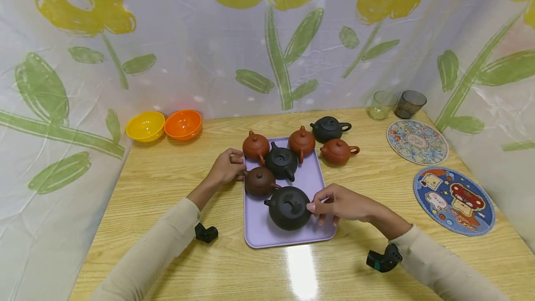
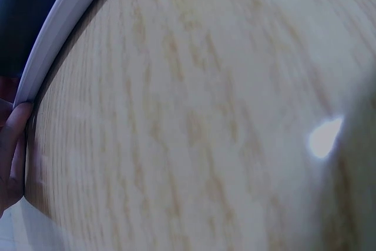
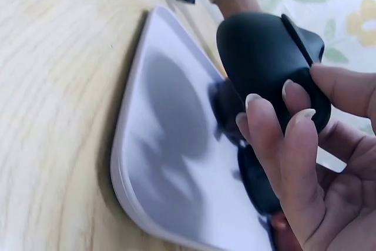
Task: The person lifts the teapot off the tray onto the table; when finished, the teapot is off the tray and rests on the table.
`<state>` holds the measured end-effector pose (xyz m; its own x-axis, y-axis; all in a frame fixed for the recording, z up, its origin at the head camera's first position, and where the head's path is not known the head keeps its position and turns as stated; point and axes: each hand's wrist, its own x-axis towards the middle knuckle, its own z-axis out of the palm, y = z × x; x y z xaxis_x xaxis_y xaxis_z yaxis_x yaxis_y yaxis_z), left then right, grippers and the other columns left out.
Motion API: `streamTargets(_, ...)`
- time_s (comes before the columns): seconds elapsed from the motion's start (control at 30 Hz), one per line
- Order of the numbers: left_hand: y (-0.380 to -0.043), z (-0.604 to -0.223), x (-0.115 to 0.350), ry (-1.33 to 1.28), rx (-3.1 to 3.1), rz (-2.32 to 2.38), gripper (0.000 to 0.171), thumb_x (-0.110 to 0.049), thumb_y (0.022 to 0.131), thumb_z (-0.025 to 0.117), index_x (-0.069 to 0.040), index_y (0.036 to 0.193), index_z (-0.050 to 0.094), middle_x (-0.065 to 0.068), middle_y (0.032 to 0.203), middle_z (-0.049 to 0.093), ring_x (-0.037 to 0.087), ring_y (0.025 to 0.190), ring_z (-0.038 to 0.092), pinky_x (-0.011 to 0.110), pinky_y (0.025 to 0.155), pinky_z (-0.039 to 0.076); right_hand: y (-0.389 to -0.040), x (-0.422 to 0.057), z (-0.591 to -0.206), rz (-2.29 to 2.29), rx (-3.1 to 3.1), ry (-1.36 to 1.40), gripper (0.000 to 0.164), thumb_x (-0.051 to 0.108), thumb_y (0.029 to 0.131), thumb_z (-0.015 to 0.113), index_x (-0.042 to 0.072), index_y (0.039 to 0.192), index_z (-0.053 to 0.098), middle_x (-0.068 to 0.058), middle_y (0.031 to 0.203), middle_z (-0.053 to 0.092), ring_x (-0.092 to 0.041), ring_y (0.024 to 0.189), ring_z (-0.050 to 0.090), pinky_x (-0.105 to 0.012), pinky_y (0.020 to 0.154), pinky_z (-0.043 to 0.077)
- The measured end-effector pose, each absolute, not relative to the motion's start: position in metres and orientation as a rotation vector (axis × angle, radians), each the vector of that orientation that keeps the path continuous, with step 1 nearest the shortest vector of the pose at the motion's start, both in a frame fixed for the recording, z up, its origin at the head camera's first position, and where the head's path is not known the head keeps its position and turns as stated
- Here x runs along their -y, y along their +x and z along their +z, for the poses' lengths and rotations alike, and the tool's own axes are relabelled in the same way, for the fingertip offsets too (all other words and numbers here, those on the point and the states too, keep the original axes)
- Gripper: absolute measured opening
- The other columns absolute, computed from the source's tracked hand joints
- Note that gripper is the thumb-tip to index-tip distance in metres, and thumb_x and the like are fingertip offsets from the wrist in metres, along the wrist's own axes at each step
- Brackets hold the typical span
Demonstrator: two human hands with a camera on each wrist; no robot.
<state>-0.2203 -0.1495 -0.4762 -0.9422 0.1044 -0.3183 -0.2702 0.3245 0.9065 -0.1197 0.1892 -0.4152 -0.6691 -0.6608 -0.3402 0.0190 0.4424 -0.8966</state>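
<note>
My right hand grips the handle of a large black teapot. In the right wrist view this teapot is raised over the lilac tray, casting a shadow on it. At the tray's left edge my left hand rests, fingers on the rim, as the left wrist view shows with fingertips against it. A dark brown teapot lies close to those fingers. Behind it on the tray are another black teapot and two reddish-brown teapots, one left, one right.
Beyond the tray's right side stand a black teapot and a reddish-brown teapot. A yellow bowl and an orange bowl sit back left. Two cups, green and grey, and two round mats are at right.
</note>
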Motion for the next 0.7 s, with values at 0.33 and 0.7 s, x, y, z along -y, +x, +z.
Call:
streamTargets(0.33,-0.220,-0.476,0.150,-0.137,-2.277,1.661,0.050,0.004,0.091,0.063,0.003,0.137,0.047,0.022,0.118,0.058,0.016,0.076,0.065,0.031,0.066,0.063,-0.133,-0.216,-0.414,-1.223,-2.003,-0.542,0.038,0.028,0.102,0.060,-0.007,0.091,0.066,-0.010,0.078,0.067,-0.025,0.075,0.067,-0.030,0.051,0.053)
streamTargets(0.7,-0.218,-0.475,0.149,-0.158,-2.278,1.651,0.051,0.004,0.089,0.064,0.001,0.137,0.047,0.019,0.116,0.057,0.017,0.076,0.065,0.028,0.064,0.063,-0.152,-0.250,-0.414,-1.212,-2.002,-0.638,0.034,0.024,0.103,0.056,-0.009,0.095,0.065,-0.022,0.085,0.065,-0.030,0.072,0.068,-0.034,0.050,0.056)
